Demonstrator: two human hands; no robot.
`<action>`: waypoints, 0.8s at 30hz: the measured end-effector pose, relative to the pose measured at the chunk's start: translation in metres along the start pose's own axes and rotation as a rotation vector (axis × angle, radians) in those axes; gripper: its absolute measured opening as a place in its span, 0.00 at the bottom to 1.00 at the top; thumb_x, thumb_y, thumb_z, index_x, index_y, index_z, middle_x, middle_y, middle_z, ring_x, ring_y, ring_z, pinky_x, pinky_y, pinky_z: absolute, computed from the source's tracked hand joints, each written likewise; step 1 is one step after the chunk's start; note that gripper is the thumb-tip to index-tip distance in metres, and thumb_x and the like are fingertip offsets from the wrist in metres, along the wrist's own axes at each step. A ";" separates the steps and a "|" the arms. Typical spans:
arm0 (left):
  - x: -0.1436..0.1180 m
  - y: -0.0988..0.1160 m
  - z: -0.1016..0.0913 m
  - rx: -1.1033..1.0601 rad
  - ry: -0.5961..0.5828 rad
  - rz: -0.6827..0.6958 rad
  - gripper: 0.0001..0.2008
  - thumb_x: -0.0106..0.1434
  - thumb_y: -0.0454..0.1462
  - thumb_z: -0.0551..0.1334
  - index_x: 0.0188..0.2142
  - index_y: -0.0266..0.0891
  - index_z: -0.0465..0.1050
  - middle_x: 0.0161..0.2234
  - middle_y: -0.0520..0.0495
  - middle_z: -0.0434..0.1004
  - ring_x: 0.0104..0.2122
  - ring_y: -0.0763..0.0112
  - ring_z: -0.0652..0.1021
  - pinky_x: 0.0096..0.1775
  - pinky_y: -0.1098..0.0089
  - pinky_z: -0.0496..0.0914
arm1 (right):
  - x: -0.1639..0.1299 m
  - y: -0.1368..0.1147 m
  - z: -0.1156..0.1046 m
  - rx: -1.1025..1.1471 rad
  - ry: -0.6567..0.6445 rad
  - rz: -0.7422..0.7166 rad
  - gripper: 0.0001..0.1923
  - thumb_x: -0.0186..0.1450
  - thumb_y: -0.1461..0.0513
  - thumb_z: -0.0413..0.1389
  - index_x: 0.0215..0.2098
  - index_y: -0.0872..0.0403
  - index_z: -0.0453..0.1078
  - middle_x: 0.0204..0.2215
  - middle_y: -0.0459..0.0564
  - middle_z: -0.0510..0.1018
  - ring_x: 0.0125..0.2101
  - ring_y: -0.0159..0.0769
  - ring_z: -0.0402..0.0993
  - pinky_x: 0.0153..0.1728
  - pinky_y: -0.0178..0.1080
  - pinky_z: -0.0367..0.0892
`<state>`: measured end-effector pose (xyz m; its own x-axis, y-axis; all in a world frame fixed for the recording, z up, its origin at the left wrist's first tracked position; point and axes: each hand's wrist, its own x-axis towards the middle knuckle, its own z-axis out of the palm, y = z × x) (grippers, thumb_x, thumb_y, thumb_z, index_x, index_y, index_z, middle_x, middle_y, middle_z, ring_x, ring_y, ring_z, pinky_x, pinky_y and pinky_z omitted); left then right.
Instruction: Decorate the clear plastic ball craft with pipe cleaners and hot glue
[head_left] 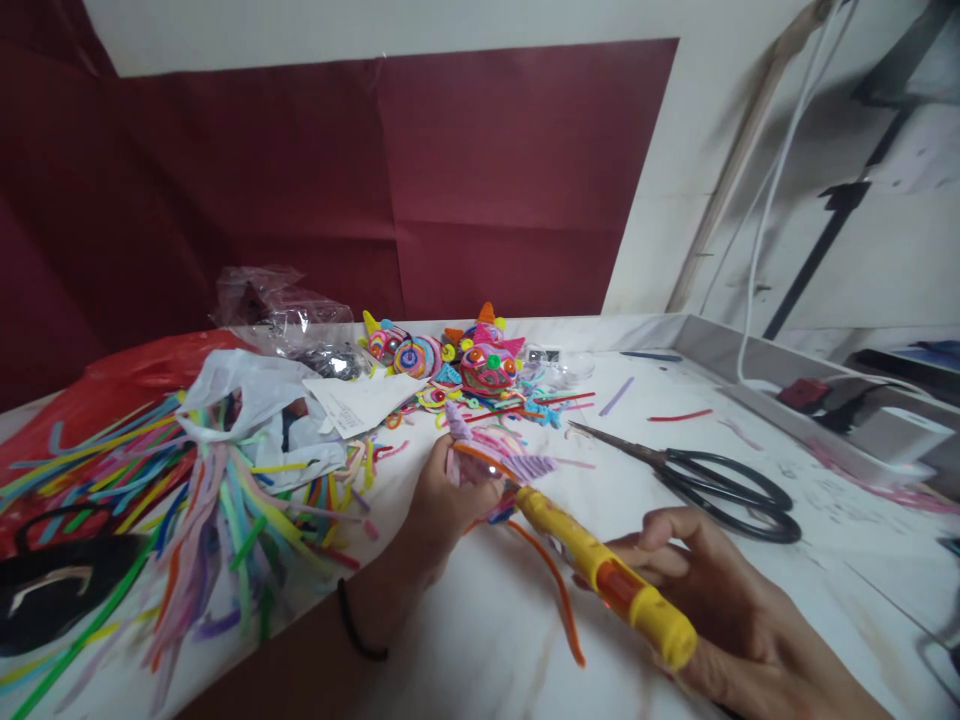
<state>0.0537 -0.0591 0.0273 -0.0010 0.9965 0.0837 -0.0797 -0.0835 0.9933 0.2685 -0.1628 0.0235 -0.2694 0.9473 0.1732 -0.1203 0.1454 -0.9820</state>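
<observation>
My left hand (454,500), with a black band at the wrist, is closed on a pipe-cleaner figure (487,442) in pink and lilac with pointed lilac ears. An orange pipe cleaner (551,575) trails from it down onto the table. My right hand (697,600) grips a yellow glue gun (566,530) with an orange-red part near its rear end. The gun's front end meets the figure beside my left fingertips; the exact contact is hidden. Just beyond my right hand lie black-handled scissors (697,480), their blades pointing left.
Finished colourful pipe-cleaner figures (487,360) stand at the back. Bundles of pipe cleaners (225,530) and a red plastic bag (150,370) fill the left side. A black object (60,590) lies front left. On the right, a white tray (750,370) holds a charger (900,440) and cables.
</observation>
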 end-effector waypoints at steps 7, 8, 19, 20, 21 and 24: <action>0.002 -0.004 0.001 -0.003 0.032 -0.003 0.22 0.42 0.37 0.70 0.40 0.42 0.74 0.37 0.46 0.80 0.39 0.62 0.79 0.37 0.68 0.73 | 0.001 0.003 -0.001 -0.030 -0.021 0.006 0.17 0.64 0.51 0.62 0.46 0.39 0.62 0.41 0.45 0.79 0.38 0.40 0.79 0.40 0.41 0.75; 0.002 -0.005 0.002 -0.010 0.039 0.003 0.22 0.42 0.37 0.70 0.40 0.41 0.74 0.37 0.46 0.80 0.39 0.62 0.79 0.37 0.68 0.73 | 0.001 0.002 -0.001 -0.032 -0.019 0.006 0.16 0.64 0.51 0.62 0.46 0.39 0.62 0.41 0.45 0.79 0.38 0.40 0.79 0.40 0.40 0.75; -0.001 0.001 0.000 0.033 0.011 0.015 0.21 0.43 0.36 0.69 0.39 0.40 0.73 0.37 0.45 0.79 0.39 0.62 0.77 0.39 0.66 0.73 | 0.001 -0.001 -0.006 -0.077 -0.030 -0.019 0.16 0.64 0.52 0.62 0.47 0.41 0.63 0.42 0.50 0.81 0.40 0.44 0.81 0.39 0.42 0.77; -0.001 0.001 0.000 0.033 0.005 0.014 0.20 0.43 0.36 0.68 0.39 0.40 0.73 0.37 0.45 0.79 0.38 0.63 0.77 0.39 0.66 0.73 | 0.002 -0.001 -0.008 -0.090 -0.033 -0.018 0.16 0.64 0.52 0.62 0.47 0.42 0.63 0.43 0.51 0.82 0.41 0.45 0.81 0.39 0.43 0.77; -0.001 0.002 -0.001 0.029 -0.002 0.013 0.20 0.43 0.37 0.68 0.39 0.40 0.72 0.37 0.46 0.78 0.38 0.63 0.77 0.39 0.66 0.73 | 0.003 -0.001 -0.009 -0.101 -0.032 -0.020 0.17 0.64 0.52 0.62 0.47 0.42 0.63 0.43 0.51 0.81 0.42 0.46 0.80 0.39 0.43 0.77; -0.002 0.005 0.000 0.015 -0.002 -0.003 0.21 0.43 0.37 0.67 0.39 0.39 0.72 0.36 0.47 0.78 0.36 0.65 0.76 0.39 0.67 0.72 | 0.006 -0.001 -0.013 -0.133 -0.006 -0.017 0.17 0.64 0.52 0.62 0.47 0.41 0.63 0.44 0.51 0.81 0.42 0.46 0.80 0.38 0.42 0.77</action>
<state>0.0533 -0.0615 0.0319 0.0013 0.9968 0.0805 -0.0651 -0.0803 0.9946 0.2797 -0.1534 0.0246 -0.2737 0.9428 0.1901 0.0029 0.1984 -0.9801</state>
